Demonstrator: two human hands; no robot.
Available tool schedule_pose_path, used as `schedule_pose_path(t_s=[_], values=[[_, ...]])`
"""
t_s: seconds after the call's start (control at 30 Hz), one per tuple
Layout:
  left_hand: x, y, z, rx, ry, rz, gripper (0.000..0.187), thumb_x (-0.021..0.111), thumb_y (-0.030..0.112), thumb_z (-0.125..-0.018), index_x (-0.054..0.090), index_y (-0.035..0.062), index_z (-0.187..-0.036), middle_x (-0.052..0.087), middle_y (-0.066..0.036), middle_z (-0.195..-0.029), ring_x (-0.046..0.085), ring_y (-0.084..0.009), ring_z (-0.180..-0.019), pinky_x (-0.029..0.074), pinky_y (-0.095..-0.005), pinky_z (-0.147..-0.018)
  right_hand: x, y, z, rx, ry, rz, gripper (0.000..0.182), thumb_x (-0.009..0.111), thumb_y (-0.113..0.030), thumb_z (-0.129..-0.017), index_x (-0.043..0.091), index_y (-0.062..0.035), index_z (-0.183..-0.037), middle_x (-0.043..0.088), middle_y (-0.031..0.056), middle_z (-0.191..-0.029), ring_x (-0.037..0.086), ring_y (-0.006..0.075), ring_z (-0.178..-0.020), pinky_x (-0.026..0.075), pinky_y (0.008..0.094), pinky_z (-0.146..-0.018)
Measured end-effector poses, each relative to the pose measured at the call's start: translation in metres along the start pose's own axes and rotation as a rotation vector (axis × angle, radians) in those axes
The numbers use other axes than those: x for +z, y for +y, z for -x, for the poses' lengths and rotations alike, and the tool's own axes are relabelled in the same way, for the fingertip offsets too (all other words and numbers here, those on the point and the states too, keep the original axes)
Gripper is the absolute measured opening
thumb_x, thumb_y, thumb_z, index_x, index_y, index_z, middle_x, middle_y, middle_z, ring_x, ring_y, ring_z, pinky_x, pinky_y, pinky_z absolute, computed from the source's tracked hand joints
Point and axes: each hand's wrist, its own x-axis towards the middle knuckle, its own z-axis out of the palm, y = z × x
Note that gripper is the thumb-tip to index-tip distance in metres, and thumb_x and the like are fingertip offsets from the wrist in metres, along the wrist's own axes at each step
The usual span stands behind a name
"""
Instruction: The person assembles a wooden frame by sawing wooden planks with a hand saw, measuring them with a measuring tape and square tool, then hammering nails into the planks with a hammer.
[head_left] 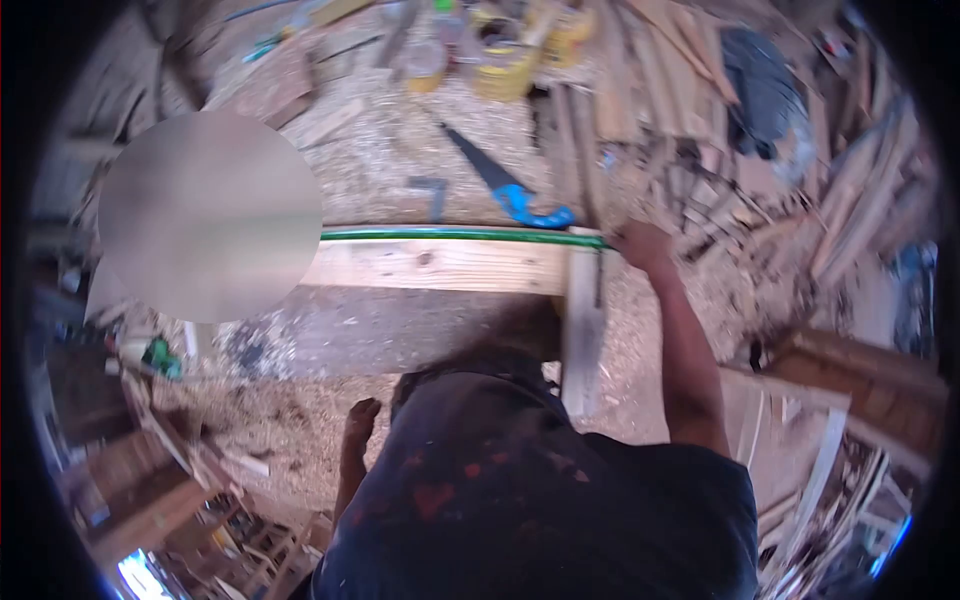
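My right hand (pixel 642 246) is closed at the right end of a long, thin green strip (pixel 450 234). The strip lies along the far edge of a pale wooden board (pixel 430 262) and runs left into a round blurred patch, which hides its other end. Under the board's right end stands a greyish wooden piece (pixel 583 335). Low beside my dark shirt, my left hand (pixel 364 412) looks curled up, away from the board, with nothing visible in it. Its fingers are small and not sharp.
A saw (pixel 500 180) with a blue handle and a metal square (pixel 432 190) lie beyond the board on shavings. Yellow containers (pixel 503 75) stand at the back. Scrap wood (pixel 680 70) and a dark cloth-like bundle (pixel 752 85) lie at the back right.
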Motion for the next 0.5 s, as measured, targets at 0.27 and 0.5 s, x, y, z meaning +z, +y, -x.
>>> schedule_pose_path(t_s=[0.27,0.5], values=[[-0.067,0.059,-0.039,-0.118,0.131,0.742,0.076,0.06,0.063,-0.102,0.053,0.0089,-0.155,0.065,-0.015,-0.144,0.062,-0.034,-0.129,0.049,-0.0492,-0.106,-0.027,-0.037,0.078,-0.302,-0.306,-0.434,0.034,0.077,-0.031,-0.092,0.081,-0.0112,-0.12,0.074,0.0162,-0.096,0.073,0.0281,-0.09,0.056,0.0407,-0.082],[-0.193,0.204,-0.103,0.416,-0.01,1.672,0.09,0.05,0.079,-0.1,0.046,0.0079,-0.156,0.058,-0.022,-0.142,0.059,-0.0388,-0.13,0.048,-0.0557,-0.113,0.02,-0.122,0.135,-0.241,-0.399,-0.713,0.036,0.078,-0.03,-0.094,0.079,-0.0045,-0.119,0.077,0.0146,-0.107,0.072,0.0273,-0.1,0.056,0.0409,-0.089]])
